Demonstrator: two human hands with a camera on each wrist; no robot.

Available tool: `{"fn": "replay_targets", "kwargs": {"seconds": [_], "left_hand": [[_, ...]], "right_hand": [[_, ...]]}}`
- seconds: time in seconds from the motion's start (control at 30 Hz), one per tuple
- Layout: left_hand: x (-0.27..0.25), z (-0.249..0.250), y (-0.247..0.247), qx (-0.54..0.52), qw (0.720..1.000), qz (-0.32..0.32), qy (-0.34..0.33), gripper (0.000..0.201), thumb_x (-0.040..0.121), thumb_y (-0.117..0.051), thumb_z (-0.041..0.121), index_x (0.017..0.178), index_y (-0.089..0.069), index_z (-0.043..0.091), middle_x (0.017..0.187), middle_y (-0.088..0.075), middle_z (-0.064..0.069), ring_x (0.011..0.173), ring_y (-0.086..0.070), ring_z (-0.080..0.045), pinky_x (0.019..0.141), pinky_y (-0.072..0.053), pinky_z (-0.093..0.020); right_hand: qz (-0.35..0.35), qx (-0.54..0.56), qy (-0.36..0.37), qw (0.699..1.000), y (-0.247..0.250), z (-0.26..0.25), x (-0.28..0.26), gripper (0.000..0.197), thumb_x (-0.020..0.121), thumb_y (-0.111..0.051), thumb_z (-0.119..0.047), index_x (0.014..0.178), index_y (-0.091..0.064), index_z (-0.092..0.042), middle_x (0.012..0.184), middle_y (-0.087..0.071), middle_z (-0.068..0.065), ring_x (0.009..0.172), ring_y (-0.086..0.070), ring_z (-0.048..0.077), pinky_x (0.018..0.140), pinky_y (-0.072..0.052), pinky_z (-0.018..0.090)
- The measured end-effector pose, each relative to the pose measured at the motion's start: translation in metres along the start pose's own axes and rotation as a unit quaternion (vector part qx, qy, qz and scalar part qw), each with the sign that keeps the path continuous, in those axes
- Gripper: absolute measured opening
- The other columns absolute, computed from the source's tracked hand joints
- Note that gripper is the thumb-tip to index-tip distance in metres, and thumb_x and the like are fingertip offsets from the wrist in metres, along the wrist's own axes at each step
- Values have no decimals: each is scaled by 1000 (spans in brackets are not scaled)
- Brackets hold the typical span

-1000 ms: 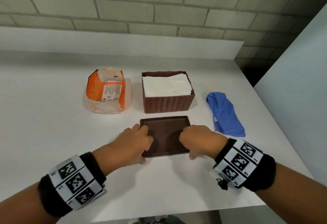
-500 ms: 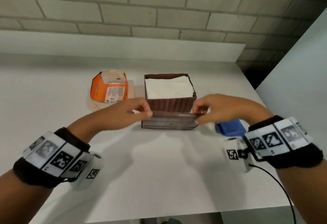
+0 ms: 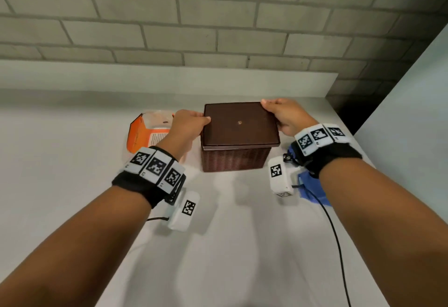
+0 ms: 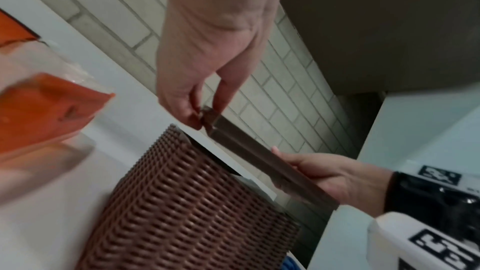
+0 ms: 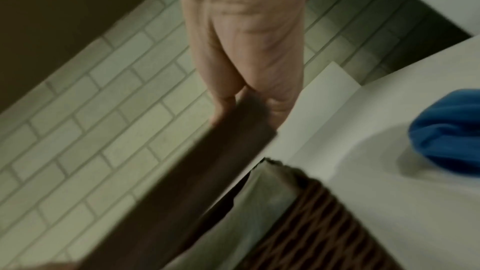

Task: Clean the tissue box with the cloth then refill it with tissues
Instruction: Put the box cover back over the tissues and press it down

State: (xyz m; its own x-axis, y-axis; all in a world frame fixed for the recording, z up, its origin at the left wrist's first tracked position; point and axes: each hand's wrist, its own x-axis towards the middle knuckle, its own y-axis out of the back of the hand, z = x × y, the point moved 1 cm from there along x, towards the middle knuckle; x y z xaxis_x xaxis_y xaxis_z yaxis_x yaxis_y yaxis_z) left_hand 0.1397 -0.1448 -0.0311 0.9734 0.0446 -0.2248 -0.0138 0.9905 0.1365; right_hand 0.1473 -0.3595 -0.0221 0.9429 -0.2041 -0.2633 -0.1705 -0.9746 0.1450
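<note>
The brown woven tissue box [image 3: 236, 159] stands mid-table, filled with white tissues [image 5: 270, 194]. A flat brown lid [image 3: 240, 123] lies over its top, held a little above the rim in the wrist views. My left hand [image 3: 194, 122] pinches the lid's left edge [image 4: 207, 118]. My right hand [image 3: 278, 115] grips the lid's right edge [image 5: 249, 106]. The blue cloth [image 3: 312, 185] lies on the table right of the box, partly behind my right wrist.
An opened orange tissue pack [image 3: 148, 132] sits left of the box, partly hidden by my left hand. A brick wall [image 3: 218, 16] and a white ledge run behind the table [image 3: 72, 185]. A white panel [image 3: 412, 113] stands at the right.
Both hands picked the lid up from the table in front of the box and carried it back over the box top, covering the tissues.
</note>
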Motion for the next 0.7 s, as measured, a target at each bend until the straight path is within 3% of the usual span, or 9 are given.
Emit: {"fn": "replay_targets", "kwargs": {"seconds": [0.07, 0.13, 0.17, 0.23, 0.33, 0.43, 0.57, 0.63, 0.7], "left_hand": [[10, -2, -1, 46, 998, 43, 12, 12, 85, -62, 4, 74, -62, 3, 82, -59, -12, 81, -56, -21, 73, -47, -29], [16, -3, 0, 105, 992, 68, 16, 8, 85, -61, 6, 78, -57, 4, 77, -52, -13, 69, -50, -22, 57, -38, -26], [18, -4, 2, 126, 989, 72, 17, 8, 84, -61, 6, 80, -55, 5, 78, -50, -14, 64, -46, -22, 54, -33, -25], [21, -4, 3, 152, 986, 68, 2, 7, 84, -60, 7, 80, -54, 8, 79, -49, -14, 66, -46, -22, 58, -34, -27], [23, -1, 4, 222, 973, 62, -26, 12, 85, -61, 12, 75, -59, 6, 63, -50, -9, 68, -50, -24, 60, -37, -26], [21, 1, 1, 283, 955, 68, -55, 20, 87, -60, 15, 69, -59, 5, 56, -45, -6, 64, -49, -23, 52, -32, -28], [18, 1, -3, 311, 943, 77, -87, 24, 87, -62, 19, 84, -71, -3, 74, -58, -11, 72, -53, -22, 66, -35, -24], [17, -1, -4, 317, 940, 83, -90, 22, 86, -63, 20, 81, -71, -1, 72, -59, -10, 74, -56, -24, 66, -35, -25], [16, -2, -4, 324, 938, 86, -85, 22, 86, -63, 20, 78, -69, 1, 67, -57, -8, 75, -57, -25, 65, -36, -25]], "right_hand": [[40, -24, 4, 999, -9, 4, 19, 24, 88, -64, -24, 70, -56, -10, 84, -66, 15, 76, -64, 26, 67, -59, 33], [76, -111, 14, 991, -18, 8, 34, 35, 82, -69, -34, 61, -54, -10, 86, -67, 20, 86, -66, 35, 81, -56, 44], [86, -157, 21, 984, -22, 6, 35, 42, 82, -67, -38, 55, -48, -11, 75, -63, 17, 79, -64, 33, 77, -54, 40], [108, -241, 43, 963, -28, 1, 32, 54, 88, -60, -38, 49, -35, -12, 55, -43, 6, 55, -47, 22, 57, -38, 30], [128, -300, 53, 944, -27, 1, 35, 56, 92, -56, -36, 49, -30, -12, 52, -34, 3, 47, -32, 14, 45, -24, 26], [134, -313, 43, 939, -27, 10, 38, 55, 92, -56, -35, 50, -29, -13, 53, -32, 3, 47, -30, 13, 43, -20, 23], [145, -330, 49, 932, -23, 19, 39, 53, 95, -51, -34, 52, -28, -14, 55, -30, 3, 48, -29, 13, 44, -19, 22], [147, -342, 51, 927, -24, 22, 40, 52, 96, -49, -35, 52, -28, -14, 58, -32, 8, 49, -29, 14, 45, -19, 22], [153, -353, 55, 922, -28, 25, 40, 51, 96, -46, -37, 53, -29, -16, 72, -39, 17, 56, -37, 22, 51, -25, 25]]}}
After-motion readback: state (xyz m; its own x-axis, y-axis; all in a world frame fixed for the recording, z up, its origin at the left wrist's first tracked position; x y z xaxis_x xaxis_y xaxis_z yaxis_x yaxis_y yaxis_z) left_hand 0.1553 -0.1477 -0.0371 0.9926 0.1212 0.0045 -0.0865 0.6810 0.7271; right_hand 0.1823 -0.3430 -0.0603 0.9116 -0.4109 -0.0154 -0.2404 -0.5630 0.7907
